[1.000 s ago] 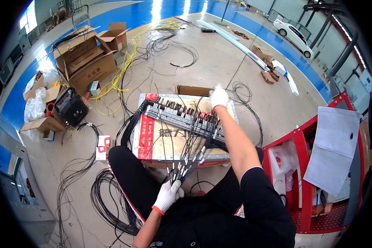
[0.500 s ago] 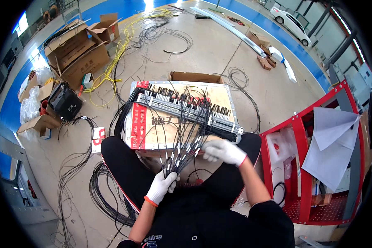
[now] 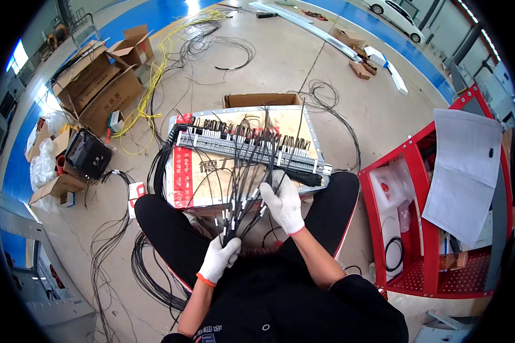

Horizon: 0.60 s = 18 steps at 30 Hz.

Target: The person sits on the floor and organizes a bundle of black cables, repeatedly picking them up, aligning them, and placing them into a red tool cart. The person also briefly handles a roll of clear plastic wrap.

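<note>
A bundle of thin black wires (image 3: 234, 211) with white marker sleeves is gripped near its lower end by my left hand (image 3: 219, 255), closed in a white glove with an orange cuff. My right hand (image 3: 282, 204), also gloved in white, is at the right side of the bundle, thumb and fingers apart, fingertips among the wires. From the bundle the wires run up to a long grey terminal block strip (image 3: 240, 151), which has a row of short looped black wires along its far side. The strip lies slantwise on a wooden box (image 3: 214, 182) with red tape, between my legs.
Coiled black cables (image 3: 149, 274) lie on the floor at left, near a black case (image 3: 88, 154) and open cardboard boxes (image 3: 106, 97). Yellow cable (image 3: 154, 86) trails behind. At right stands a red metal frame (image 3: 419, 217) with paper sheets (image 3: 463, 171) draped over it.
My right hand has moved left and forward, from beside the bundle to the wires, and its fingers have spread. My left hand keeps hold of the bundle. The whole view has shifted slightly.
</note>
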Each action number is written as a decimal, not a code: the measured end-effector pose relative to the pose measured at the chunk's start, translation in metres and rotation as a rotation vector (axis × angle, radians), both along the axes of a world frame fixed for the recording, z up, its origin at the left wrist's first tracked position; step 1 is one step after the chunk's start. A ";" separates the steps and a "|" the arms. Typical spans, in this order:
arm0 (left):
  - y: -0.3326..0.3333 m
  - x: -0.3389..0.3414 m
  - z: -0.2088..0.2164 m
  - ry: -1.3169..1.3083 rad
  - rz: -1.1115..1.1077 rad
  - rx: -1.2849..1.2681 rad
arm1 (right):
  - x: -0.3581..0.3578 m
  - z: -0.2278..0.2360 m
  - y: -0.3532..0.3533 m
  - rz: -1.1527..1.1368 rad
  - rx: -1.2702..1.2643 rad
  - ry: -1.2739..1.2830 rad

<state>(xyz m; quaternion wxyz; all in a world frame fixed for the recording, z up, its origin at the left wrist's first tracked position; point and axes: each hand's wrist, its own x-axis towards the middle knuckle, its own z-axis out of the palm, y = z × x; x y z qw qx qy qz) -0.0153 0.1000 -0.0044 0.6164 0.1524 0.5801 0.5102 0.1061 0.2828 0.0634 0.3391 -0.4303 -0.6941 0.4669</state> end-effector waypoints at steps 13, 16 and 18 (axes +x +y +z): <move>0.007 0.008 -0.005 0.244 0.097 -0.096 | -0.004 -0.043 0.172 0.142 -0.909 0.751; 0.007 0.006 -0.008 0.219 0.107 -0.093 | -0.003 -0.074 0.185 -0.041 -0.060 0.015; 0.005 0.005 -0.007 0.195 0.123 -0.099 | -0.005 -0.063 0.159 -0.168 0.408 -0.362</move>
